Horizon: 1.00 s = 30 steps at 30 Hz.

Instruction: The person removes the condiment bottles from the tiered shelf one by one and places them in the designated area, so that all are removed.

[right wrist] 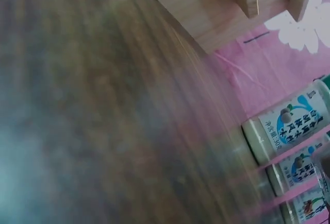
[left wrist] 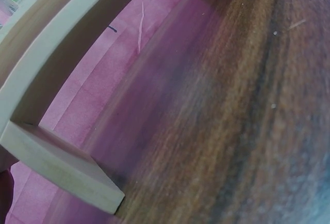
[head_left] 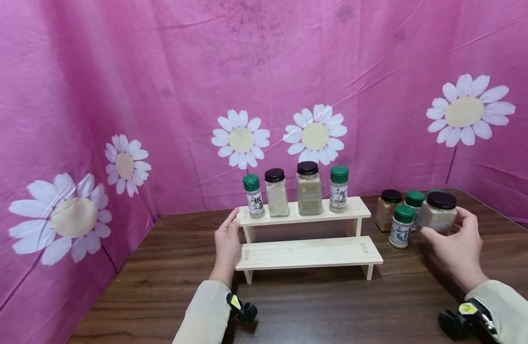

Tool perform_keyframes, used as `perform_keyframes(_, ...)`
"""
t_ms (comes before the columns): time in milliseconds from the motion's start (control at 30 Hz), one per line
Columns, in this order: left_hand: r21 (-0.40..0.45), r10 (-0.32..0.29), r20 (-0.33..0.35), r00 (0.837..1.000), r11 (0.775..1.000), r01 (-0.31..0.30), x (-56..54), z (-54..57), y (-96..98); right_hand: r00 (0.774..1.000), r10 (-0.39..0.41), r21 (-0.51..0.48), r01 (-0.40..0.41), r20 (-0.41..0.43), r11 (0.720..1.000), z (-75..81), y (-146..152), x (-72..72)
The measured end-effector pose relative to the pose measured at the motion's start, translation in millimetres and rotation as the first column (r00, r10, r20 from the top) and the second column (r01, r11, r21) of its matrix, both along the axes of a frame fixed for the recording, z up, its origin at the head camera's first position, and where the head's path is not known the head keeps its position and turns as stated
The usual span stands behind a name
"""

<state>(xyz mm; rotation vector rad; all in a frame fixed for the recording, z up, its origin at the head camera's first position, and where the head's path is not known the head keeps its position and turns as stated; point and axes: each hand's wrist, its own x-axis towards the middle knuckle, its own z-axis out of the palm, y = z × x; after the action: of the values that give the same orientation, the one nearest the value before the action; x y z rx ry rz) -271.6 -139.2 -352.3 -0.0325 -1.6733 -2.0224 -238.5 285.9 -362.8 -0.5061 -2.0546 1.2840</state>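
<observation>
A two-tier wooden rack (head_left: 308,252) stands on the table, with my left hand (head_left: 227,241) touching the left end of its upper shelf. Four spice containers line that shelf: a green-capped bottle (head_left: 254,200), a black-lidded jar (head_left: 277,197), a taller black-lidded jar (head_left: 309,192) and another green-capped bottle (head_left: 339,192). On the right, my right hand (head_left: 459,248) grips a large black-lidded spice jar (head_left: 437,217), thumb in front and fingers around its far side. Whether its base touches the table is hidden. The left wrist view shows the rack's end (left wrist: 67,167) close up.
Beside the gripped jar stand a small black-lidded jar (head_left: 387,212), a green-capped bottle (head_left: 402,229) and another green-capped bottle (head_left: 414,200) behind. A further green cap is mostly hidden. A pink flowered cloth (head_left: 182,95) hangs behind the dark wooden table (head_left: 160,286).
</observation>
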Motion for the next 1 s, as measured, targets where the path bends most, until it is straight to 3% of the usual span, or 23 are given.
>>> perform_keyframes(400,-0.003,-0.008,-0.006,1.0,1.0,0.008,0.3,-1.4,0.9,0.996,0.066,0.028,-0.068,0.053,0.997,-16.7,7,-8.2)
perform_keyframes(1000,0.014,-0.016,-0.012,1.0,1.0,0.016,-1.3,-1.8,0.5,0.99,0.134,0.012,-0.134,0.054,0.991,-24.9,12,-14.9)
